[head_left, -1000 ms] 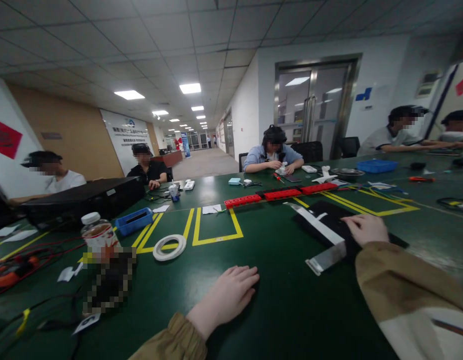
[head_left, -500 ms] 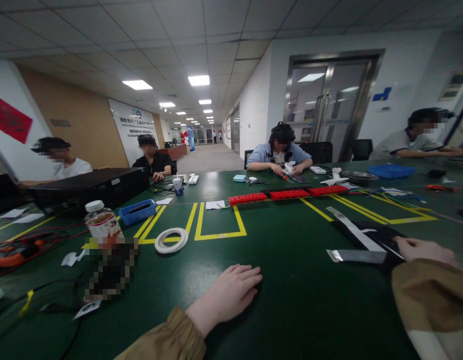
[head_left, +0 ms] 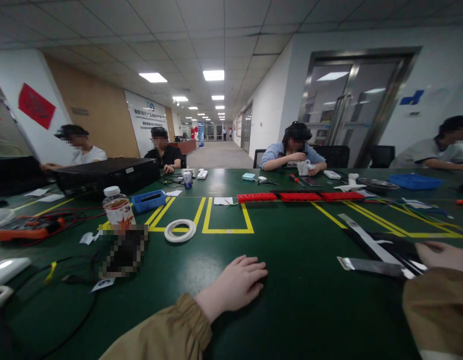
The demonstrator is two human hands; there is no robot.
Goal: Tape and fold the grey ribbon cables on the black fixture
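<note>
My left hand [head_left: 237, 282] lies palm down on the green table [head_left: 299, 310], fingers stretched out and holding nothing. At the right edge, my right hand [head_left: 445, 256] rests at a flat black item [head_left: 394, 243]; its fingers are partly hidden, so I cannot tell whether they grip it. On the black item lies a long silver-white strip [head_left: 366, 240], reaching toward the back left. A shorter shiny strip [head_left: 370, 266] lies in front of it, left of my right hand. A white tape roll [head_left: 193, 231] lies flat beyond my left hand.
A labelled bottle [head_left: 118, 207], a blue tray [head_left: 148, 201], an orange multimeter [head_left: 32, 227] and cables are at left. Red blocks [head_left: 299, 197] line the table's middle, behind yellow tape outlines [head_left: 229, 231]. Several people sit across the table; one [head_left: 293, 152] handles a white object.
The view has swung left, so most things sit further right in the picture. My left hand stays flat on the table. The person across has raised the white object and put down the red tool.
</note>
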